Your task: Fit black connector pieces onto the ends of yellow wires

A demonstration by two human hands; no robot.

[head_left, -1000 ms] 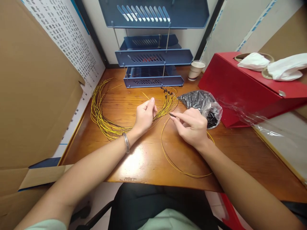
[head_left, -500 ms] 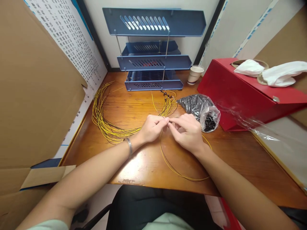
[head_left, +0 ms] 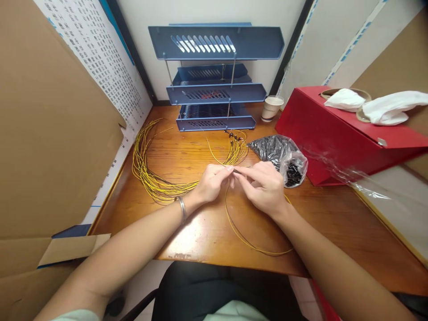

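My left hand [head_left: 214, 182] is closed in a pinch on a thin yellow-and-black wire [head_left: 230, 218], which loops down over the table and passes under my right forearm. My right hand [head_left: 262, 185] meets it fingertip to fingertip, its thumb and forefinger closed on a small dark piece [head_left: 236, 171] at the wire, mostly hidden by the fingers. Behind the hands lie bunched wires [head_left: 236, 154] with black ends. A large coil of the same wire [head_left: 147, 174] curves to the left. Just beyond my right hand sits a clear bag [head_left: 277, 149] of small black parts.
A blue three-tier tray rack [head_left: 214, 122] stands at the back, beside a paper cup [head_left: 271, 109]. On the right is a red box [head_left: 321, 138] with white tissue on top. Cardboard [head_left: 60, 133] walls the left side of the wooden table [head_left: 197, 240].
The view has tilted slightly, so the scene sits a little lower. Both hands stay together in nearly the same pinch, and the dark piece shows a bit more between the fingertips.
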